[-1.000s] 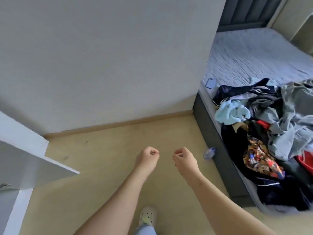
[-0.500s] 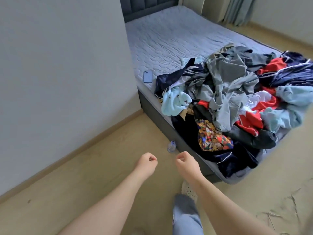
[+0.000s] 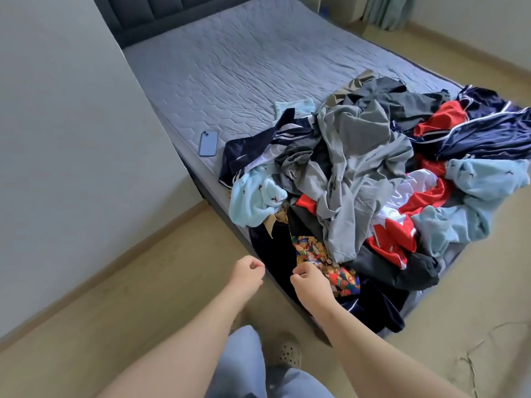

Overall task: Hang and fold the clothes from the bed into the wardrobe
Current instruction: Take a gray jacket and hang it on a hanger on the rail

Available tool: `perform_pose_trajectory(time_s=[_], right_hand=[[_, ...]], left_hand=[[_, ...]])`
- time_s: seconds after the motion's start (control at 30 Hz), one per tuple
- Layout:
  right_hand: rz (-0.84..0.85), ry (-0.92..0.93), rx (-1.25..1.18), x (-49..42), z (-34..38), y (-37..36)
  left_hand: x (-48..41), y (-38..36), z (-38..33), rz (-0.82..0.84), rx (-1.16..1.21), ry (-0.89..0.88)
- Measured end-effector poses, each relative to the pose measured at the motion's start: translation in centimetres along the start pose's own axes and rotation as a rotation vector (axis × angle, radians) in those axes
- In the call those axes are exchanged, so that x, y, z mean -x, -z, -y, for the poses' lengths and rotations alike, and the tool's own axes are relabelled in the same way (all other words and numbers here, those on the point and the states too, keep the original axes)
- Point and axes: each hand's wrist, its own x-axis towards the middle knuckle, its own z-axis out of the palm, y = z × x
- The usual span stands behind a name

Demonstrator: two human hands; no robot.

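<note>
Walked closer: bed [image 3: 258, 81] fills view, clothes [image 3: 359, 168] heaped on its near corner, spilling over the edge. Left grip [image 3: 248, 272], right grip [image 3: 311, 281] clenched, empty, held forward, likely reaching for the nearest garment.

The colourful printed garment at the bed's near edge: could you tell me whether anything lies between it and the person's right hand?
Nothing visible does. The right hand, fingers curled and empty, is right in front of the printed garment; whether it touches is unclear. A grey garment covers only its far end.
</note>
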Motion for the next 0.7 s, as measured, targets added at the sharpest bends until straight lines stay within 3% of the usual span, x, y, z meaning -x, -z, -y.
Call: perform_pose_trajectory(time_s=[0.4,0.7], right_hand=[[-0.128,-0.157,-0.124,-10.9,4.0,4.7],[-0.123,-0.27,-0.096,-18.9,0.7,7.9]], left_hand=[[-12.1,-1.2,-9.7,0.177,-0.294,-0.095],[-17.9,-6.9,-10.0,0.221,-0.297,0.058]])
